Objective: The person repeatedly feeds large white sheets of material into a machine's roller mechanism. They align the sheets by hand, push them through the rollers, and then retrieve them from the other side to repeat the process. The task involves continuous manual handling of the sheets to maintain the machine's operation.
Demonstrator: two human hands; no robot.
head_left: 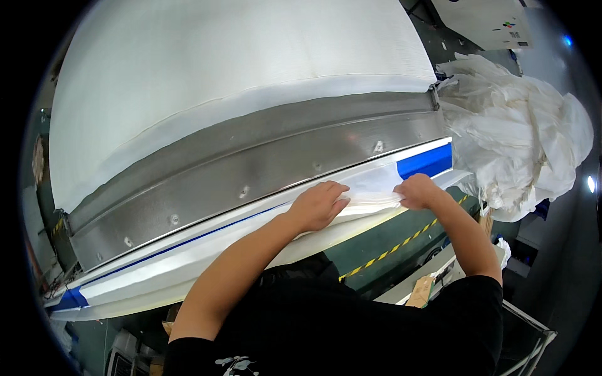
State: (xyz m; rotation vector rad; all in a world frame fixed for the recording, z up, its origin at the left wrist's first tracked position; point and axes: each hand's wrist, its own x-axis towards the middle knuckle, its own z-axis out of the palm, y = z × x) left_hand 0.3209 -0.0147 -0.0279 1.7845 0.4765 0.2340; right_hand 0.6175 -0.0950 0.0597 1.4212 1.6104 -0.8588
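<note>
A long piece of white fabric (373,184) lies along the front ledge of a wide machine, its near edge gathered in folds. My right hand (419,192) pinches this edge near the blue patch (426,161) at the ledge's right end. To its left, my left hand (318,205) is closed on the same folds, thumb toward me; its fingertips are partly hidden by the cloth. Between my hands a short stretch of the edge runs bunched. More of the fabric trails left along the ledge.
Beyond the ledge is a grey metal plate (263,166), with a broad white sheet (251,50) behind it. A large heap of crumpled white cloth (520,131) is at the right. Yellow-black tape (389,250) marks the green floor. A pale frame (530,326) stands at lower right.
</note>
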